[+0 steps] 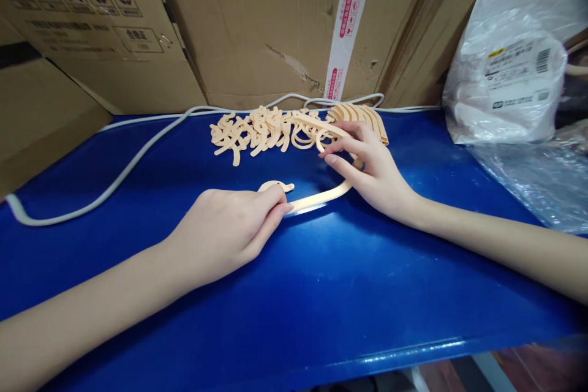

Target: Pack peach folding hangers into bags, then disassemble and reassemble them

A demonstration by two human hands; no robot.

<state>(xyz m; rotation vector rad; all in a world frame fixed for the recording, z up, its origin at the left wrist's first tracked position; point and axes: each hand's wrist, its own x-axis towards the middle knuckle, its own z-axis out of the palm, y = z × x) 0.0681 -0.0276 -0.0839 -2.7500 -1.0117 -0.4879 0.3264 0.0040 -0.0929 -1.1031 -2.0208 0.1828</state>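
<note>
My left hand (234,229) rests on the blue table (321,294), fingers closed on one end of a long curved peach plastic strip (321,197). A small hook-shaped peach piece (275,185) lies just beyond its fingertips. My right hand (372,168) holds the strip's other end, with thumb and forefinger pinched on a part at the edge of a heap of peach plastic parts (266,130). A neat stack of curved strips (362,115) lies right behind that hand.
Cardboard boxes (275,24) wall off the back and left. A white cable (119,174) runs across the table's left side and along the back edge. Clear plastic bags (509,79), one with a label, sit at the right. The table's near edge is at the bottom.
</note>
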